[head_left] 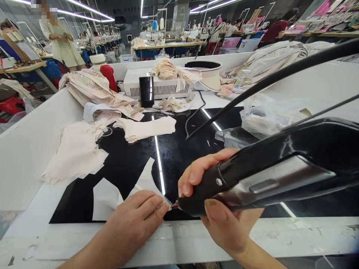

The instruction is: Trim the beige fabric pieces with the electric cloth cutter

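My right hand (224, 220) is wrapped around a thick black corded hand tool (269, 172) with a silver side panel, thumb below and fingers above. Its narrow copper-coloured tip points left and touches or nearly touches the edge of a white fabric piece (147, 177). My left hand (137, 218) presses that piece down, fingers together, close to the tip; part of the fabric is hidden under it. Another white piece (105, 200) lies to the left, partly behind my left hand. Both pieces lie on a shiny black board (134, 149).
Cream fabric stacks (75, 149) (148, 127) lie beyond my hands. Behind them stand a phone (146, 91) and a vented white box (131, 84). A black cable (252, 89) crosses the right side above plastic bags (260, 116). White walls (22, 160) edge the workspace; people and sewing machines are farther off.
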`<act>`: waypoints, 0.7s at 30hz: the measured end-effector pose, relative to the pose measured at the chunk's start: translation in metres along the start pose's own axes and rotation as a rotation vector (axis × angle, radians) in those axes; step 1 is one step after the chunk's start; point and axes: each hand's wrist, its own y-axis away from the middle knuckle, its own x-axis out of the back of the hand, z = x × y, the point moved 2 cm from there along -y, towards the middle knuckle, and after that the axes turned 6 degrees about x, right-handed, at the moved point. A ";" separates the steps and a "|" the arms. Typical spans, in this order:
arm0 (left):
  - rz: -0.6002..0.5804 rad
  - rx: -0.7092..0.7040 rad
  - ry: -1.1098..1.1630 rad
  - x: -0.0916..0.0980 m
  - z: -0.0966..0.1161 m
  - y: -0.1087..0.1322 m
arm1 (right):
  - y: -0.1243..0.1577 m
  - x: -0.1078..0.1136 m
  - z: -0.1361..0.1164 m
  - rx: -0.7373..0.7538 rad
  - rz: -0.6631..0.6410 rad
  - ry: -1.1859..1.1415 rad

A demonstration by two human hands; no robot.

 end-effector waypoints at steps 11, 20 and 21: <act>-0.001 0.095 0.039 0.002 0.006 0.006 | -0.011 -0.004 0.003 0.014 0.066 -0.077; 0.021 0.143 0.077 0.003 0.010 0.003 | -0.011 -0.005 0.003 0.016 0.057 -0.120; 0.019 0.145 0.081 0.003 0.010 0.003 | -0.011 -0.005 0.003 0.021 0.054 -0.125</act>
